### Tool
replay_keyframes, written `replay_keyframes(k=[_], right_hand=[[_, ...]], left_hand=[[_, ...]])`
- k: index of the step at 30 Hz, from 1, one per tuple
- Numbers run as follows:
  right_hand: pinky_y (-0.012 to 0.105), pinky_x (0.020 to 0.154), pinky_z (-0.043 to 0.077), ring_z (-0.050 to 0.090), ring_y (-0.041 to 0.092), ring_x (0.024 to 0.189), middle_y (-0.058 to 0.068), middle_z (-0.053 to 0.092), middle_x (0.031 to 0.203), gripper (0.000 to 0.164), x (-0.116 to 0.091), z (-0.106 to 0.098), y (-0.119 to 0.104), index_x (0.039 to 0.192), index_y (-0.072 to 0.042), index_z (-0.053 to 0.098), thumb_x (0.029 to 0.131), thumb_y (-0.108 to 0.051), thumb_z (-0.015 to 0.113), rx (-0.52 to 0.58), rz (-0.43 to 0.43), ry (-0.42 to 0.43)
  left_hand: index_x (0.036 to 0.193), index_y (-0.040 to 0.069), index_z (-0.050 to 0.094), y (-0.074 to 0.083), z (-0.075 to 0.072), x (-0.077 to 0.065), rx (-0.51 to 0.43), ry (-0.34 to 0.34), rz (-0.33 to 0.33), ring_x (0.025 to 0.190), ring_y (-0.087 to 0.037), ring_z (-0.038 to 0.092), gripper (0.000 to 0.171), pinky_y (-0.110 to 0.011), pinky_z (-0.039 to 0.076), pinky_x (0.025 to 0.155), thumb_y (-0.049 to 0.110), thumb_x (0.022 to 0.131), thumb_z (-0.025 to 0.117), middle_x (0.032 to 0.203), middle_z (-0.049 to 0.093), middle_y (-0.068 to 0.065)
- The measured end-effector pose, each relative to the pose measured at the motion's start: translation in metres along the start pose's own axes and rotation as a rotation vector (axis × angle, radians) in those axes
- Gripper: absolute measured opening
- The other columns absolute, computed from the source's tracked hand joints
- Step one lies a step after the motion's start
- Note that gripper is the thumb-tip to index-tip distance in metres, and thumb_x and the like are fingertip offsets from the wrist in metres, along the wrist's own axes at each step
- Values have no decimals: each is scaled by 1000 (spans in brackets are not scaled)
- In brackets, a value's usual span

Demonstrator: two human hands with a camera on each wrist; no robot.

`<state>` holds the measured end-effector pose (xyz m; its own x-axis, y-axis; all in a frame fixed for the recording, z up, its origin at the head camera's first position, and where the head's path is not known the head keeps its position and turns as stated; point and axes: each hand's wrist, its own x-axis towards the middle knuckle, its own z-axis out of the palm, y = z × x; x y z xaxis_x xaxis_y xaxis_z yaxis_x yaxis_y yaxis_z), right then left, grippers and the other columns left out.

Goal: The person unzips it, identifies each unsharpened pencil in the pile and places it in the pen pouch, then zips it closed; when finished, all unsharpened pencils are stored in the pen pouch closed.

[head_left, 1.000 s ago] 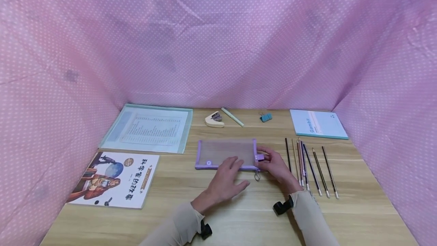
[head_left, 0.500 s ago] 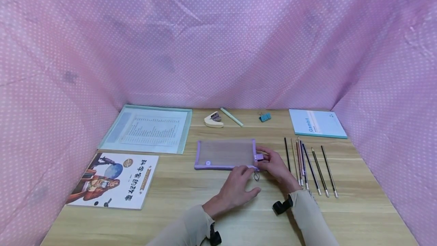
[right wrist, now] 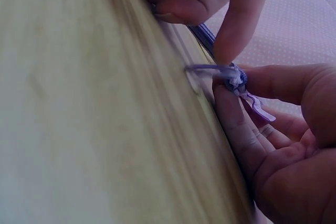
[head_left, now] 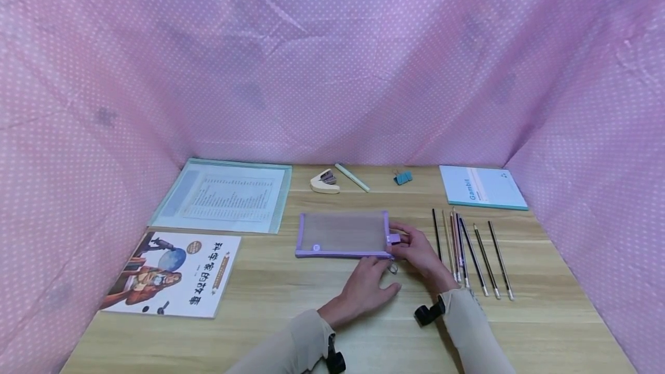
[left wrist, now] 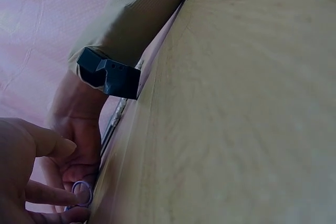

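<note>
A mesh zip pouch (head_left: 345, 234) with lilac edging lies flat mid-table, its zipper side facing me. My right hand (head_left: 418, 251) pinches its near right corner between thumb and fingers, beside a small lilac tab (head_left: 395, 238). In the right wrist view that grip sits on the zipper end (right wrist: 236, 78), from which the pull ring (right wrist: 207, 67) sticks out. My left hand (head_left: 363, 288) is at the zipper edge, its fingertips right by the ring and its thumb held apart. The left wrist view shows a left finger (left wrist: 50, 192) reaching to the ring.
Several pencils (head_left: 469, 255) lie right of the pouch. Behind are a stapler-like cream tool (head_left: 324, 182), a pale green stick (head_left: 353, 178), a teal binder clip (head_left: 403, 178) and a blue notebook (head_left: 483, 186). A document folder (head_left: 223, 195) and a picture book (head_left: 174, 273) lie left.
My left hand has slid right along the pouch's near edge to the zipper pull, and the ring has shifted slightly. The right hand keeps its grip on the corner.
</note>
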<state>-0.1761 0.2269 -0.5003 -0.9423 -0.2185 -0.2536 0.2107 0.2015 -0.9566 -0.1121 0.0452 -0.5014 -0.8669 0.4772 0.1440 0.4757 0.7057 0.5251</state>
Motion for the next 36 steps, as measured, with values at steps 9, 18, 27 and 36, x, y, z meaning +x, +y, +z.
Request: replay_keyframes(k=[9,18,27,36], right_hand=[[31,90,59,67,29,115,31,58,136,65,1,-1,1,152,-5,37,93,-4,65,-10,-2,-3],[30,90,59,67,31,116,31,58,137,66,1,0,0,152,-4,37,92,-4,66,-7,1,0],[28,86,59,68,27,113,31,59,135,65,1,2,1,151,-4,39,91,0,65,-1,19,31],[28,84,60,69,27,111,31,60,133,64,0,3,0,149,-3,40,90,1,67,-27,16,67]], left_hand=[[100,14,75,3,6,9,63,21,38,75,-10,50,27,-19,35,67,37,87,72,84,66,3],[92,13,75,0,5,11,-85,28,-67,78,-10,52,18,-19,38,69,29,84,76,83,69,3],[83,14,75,-9,2,13,-104,200,-102,68,-8,63,5,-17,46,59,14,87,72,77,74,2],[82,12,74,-14,-2,14,-78,214,-150,62,-7,62,7,-17,44,55,17,87,74,73,73,1]])
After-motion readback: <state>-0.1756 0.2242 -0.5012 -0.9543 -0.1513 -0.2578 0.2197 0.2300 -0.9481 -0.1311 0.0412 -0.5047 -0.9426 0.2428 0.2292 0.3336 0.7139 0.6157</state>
